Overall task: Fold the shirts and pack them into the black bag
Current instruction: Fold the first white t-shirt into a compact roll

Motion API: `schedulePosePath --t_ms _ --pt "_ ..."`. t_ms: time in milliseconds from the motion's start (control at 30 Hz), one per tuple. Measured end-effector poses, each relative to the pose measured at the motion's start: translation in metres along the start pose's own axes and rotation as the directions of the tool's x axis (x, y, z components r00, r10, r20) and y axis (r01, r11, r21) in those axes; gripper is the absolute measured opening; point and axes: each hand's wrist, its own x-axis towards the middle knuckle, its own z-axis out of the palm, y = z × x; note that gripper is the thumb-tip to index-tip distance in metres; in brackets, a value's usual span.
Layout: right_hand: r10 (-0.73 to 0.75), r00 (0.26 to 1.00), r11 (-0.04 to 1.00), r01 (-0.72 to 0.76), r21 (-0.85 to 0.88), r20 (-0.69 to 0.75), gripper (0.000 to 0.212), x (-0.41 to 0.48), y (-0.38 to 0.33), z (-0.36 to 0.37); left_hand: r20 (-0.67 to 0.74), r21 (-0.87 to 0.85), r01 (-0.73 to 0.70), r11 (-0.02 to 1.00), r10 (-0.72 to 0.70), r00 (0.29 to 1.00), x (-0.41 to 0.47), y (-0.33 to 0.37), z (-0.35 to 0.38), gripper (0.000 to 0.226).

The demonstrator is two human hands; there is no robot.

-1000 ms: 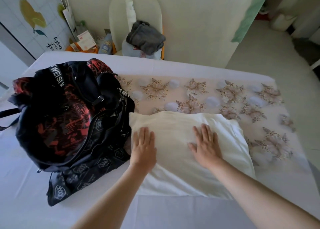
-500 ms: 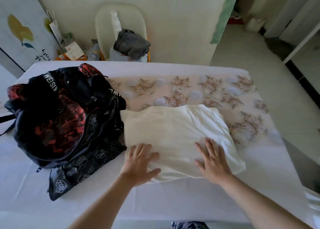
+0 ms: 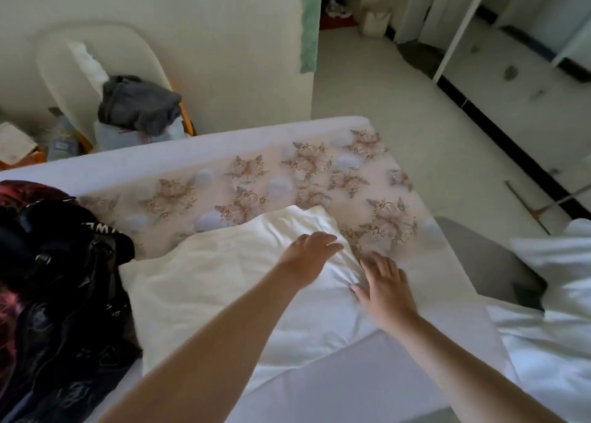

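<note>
- Two hands are working the cream shirt [image 3: 208, 282]; you are reaching both across to its right-hand end, a little right of the frame's centre.
- You are laying your left hand [image 3: 311, 250] palm down on the shirt's upper right corner. The fingers are lying straight and close together, pointing right, and are gripping nothing.
- You are pressing your right hand [image 3: 385, 283] flat just below and to the right of the left one, fingers spread and not curling round anything. The thumb is resting on the fabric, and the fingertips are reaching toward the shirt's right edge, where the floral cloth [image 3: 256, 179] begins.
- Fabric is puckering into short creases between your two hands.
- The shirt is lying in a rough rectangle at mid-frame on the white-covered surface [image 3: 335, 390]. Its upper edge is overlapping the floral cloth and its left edge is touching the black bag [image 3: 57, 294].
- The bag is slumping at the left edge of the frame, showing red-patterned panels and a strap with white lettering. You cannot tell from this angle whether its mouth is open.
- Upper left: a pale chair [image 3: 54, 70] is standing behind the surface, carrying a heaped grey garment [image 3: 137, 106].
- Right edge of the frame: a heap of white fabric [image 3: 559, 310] is lying beyond the surface, apart from the shirt.
</note>
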Motion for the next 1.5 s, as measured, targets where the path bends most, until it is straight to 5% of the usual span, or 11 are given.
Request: schedulePosePath --t_ms 200,400,500,700,833,933,1000,1100,1200,1367,1500 --pt "-0.067 0.998 0.995 0.068 0.075 -0.009 0.065 0.004 0.013 0.005 0.19 0.334 -0.298 0.894 0.246 0.95 0.071 -0.002 0.013 0.068" --pt "-0.111 0.991 0.985 0.12 0.128 -0.072 0.054 0.004 0.004 0.0 0.134 0.354 -0.236 0.905 0.2 0.971 0.062 -0.013 0.004 0.047" --pt "-0.122 0.992 0.976 0.123 0.179 -0.019 0.037 0.007 -0.008 -0.008 -0.03 0.352 -0.204 0.914 0.228 0.973 0.041 -0.022 -0.01 0.045" --pt "-0.1 0.941 0.959 0.004 0.284 0.324 0.025 0.012 -0.063 -0.061 -0.481 0.289 -0.118 0.95 0.251 0.84 -0.027 -0.058 -0.029 0.032" --pt "-0.293 0.752 0.856 -0.069 0.512 0.591 0.022 0.009 -0.116 -0.092 -0.493 0.226 -0.009 0.974 0.122 0.862 -0.093 -0.088 -0.017 0.031" --pt "-0.369 0.582 0.814 -0.173 0.554 0.724 0.029 0.005 -0.148 -0.09 -0.25 0.165 0.17 0.971 -0.126 0.96 -0.142 -0.108 0.009 0.052" --pt "-0.283 0.715 0.848 -0.124 0.515 0.639 0.026 0.006 -0.158 -0.074 -0.144 0.101 0.312 0.945 -0.297 0.944 -0.163 -0.109 0.021 0.06" --pt "-0.288 0.893 0.946 0.211 0.245 0.345 0.025 0.013 -0.158 -0.046 -0.243 -0.068 0.423 0.903 -0.427 0.871 -0.168 -0.097 0.026 0.049" --pt "-0.457 0.849 0.888 0.451 0.087 0.265 0.052 0.013 -0.159 -0.023 -0.297 -0.078 0.42 0.904 -0.423 0.856 -0.156 -0.087 0.031 0.04" --pt "-0.478 0.815 0.878 0.455 0.147 0.327 0.082 0.013 -0.15 0.0 -0.09 0.048 0.542 0.839 -0.537 0.839 -0.124 -0.086 0.029 0.038" --pt "-0.376 0.927 0.92 0.374 0.118 -0.009 0.049 0.019 -0.138 -0.001 -0.262 -0.039 0.533 0.845 -0.523 0.811 -0.078 -0.094 0.012 0.027"
